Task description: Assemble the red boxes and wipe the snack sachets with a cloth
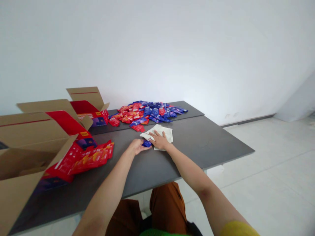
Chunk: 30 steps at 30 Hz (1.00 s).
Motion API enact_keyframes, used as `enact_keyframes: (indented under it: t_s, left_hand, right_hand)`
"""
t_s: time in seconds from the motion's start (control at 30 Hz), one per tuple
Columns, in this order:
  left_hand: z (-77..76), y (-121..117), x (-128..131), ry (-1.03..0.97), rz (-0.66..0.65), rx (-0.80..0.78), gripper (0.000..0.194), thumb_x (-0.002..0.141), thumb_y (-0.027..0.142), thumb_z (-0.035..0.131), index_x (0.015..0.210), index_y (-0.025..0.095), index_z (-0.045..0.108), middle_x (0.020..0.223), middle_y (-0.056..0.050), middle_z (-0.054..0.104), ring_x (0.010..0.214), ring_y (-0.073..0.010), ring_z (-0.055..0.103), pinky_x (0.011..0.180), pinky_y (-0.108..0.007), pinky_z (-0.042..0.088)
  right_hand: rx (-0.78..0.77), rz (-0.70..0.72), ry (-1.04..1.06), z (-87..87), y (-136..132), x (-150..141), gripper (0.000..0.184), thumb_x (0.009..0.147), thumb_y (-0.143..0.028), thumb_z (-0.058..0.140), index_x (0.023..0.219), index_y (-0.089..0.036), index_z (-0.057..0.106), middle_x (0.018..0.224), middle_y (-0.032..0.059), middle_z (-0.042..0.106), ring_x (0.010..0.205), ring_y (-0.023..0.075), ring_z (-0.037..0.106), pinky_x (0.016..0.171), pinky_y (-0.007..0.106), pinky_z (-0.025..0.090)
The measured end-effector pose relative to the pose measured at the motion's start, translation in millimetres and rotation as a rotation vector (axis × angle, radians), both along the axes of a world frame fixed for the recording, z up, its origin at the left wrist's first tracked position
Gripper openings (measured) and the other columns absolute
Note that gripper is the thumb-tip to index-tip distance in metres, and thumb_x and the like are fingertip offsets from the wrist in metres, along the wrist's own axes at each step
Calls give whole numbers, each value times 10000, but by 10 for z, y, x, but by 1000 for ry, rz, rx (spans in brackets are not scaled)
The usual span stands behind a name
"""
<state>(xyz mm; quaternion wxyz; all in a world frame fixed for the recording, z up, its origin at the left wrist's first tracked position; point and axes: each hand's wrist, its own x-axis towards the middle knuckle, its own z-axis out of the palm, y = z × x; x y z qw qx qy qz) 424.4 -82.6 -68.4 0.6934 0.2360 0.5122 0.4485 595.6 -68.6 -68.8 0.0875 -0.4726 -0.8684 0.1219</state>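
Note:
My left hand [136,146] lies at the middle of the grey table with its fingertips over a small blue packet [147,143], which seems pinched there. My right hand [158,140] rests flat with fingers spread on a crumpled white cloth [161,136], its fingertips close to the blue packet. Beyond both hands, a heap of red and blue packets [147,111] spreads over the far part of the table. A loose row of red packets [93,158] lies to the left of my left hand.
Several open cardboard boxes [31,137] with red contents line the table's left side, one overhanging the near edge. The grey table [204,144] has a seam across it and stands against a white wall. Tiled floor lies to the right, my brown-trousered legs below.

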Motion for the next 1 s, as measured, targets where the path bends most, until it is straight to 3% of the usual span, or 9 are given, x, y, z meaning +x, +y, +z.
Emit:
enact_keyframes:
  t_s: [0.1,0.2,0.3,0.47,0.6,0.7,0.83,0.93,1.0]
  left_hand:
    - [5,65,-38,-112,33,-102,463,806,-34,387,1245,13,523,835,-181,696,750,-260,712,700,-421,607]
    - [0,102,-70,-176,73,-133,471,823,25,393,1273,63,526,835,-156,699,698,-255,701,655,-417,603]
    - [-24,103,-147,-203,75,-67,424,842,102,423,1239,116,570,839,-122,703,680,-238,692,678,-409,599]
    - [-109,85,-359,-387,-164,-6,482,775,7,434,1246,40,532,945,-200,702,934,-301,701,904,-496,531]
    - [-122,54,-425,-478,-276,48,502,796,-10,444,1294,21,488,1016,-226,696,1043,-329,671,996,-582,446]
    - [-128,31,-375,-433,-200,30,519,816,-14,423,1334,8,450,1045,-232,691,1008,-311,686,974,-557,478]
    - [-205,-12,-308,-304,-48,93,497,837,-11,381,1315,55,499,938,-173,718,857,-255,718,863,-440,564]
    - [-272,-49,-310,-311,-46,214,445,869,36,397,1270,114,572,899,-123,731,801,-213,716,841,-370,574]
    - [-284,-81,-319,-315,-75,249,459,860,19,414,1279,116,575,918,-123,734,824,-211,716,856,-364,570]
  right_hand:
    - [-20,34,7,22,44,61,558,1011,-481,238,1543,-315,218,1578,-9,272,1490,220,98,1150,611,-34]
    - [-36,166,90,30,-35,10,557,1017,-478,209,1549,-313,203,1584,-6,259,1490,203,101,1171,562,-43]
    - [-61,277,185,26,-116,-73,584,1018,-497,158,1558,-277,189,1592,14,238,1489,188,99,1194,492,-49]
    - [-80,273,196,-1,-26,-72,598,1013,-517,168,1552,-264,222,1586,51,256,1480,197,158,1195,492,-41]
    - [9,114,140,-54,110,-41,574,1012,-495,235,1540,-270,251,1562,49,316,1481,222,156,1171,566,-22]
    - [39,28,95,-91,96,-41,564,1016,-470,253,1541,-267,246,1554,53,334,1476,230,174,1164,578,-34]
    - [4,219,111,-91,-102,-52,570,1023,-476,213,1557,-277,187,1576,43,285,1475,217,177,1171,534,-86]
    - [-1,330,120,-99,-174,-95,562,1027,-475,207,1558,-296,176,1600,30,215,1474,183,175,1203,431,-16]
    - [14,277,101,-109,-114,-121,554,1026,-463,232,1553,-293,205,1594,38,234,1471,183,189,1207,411,46]
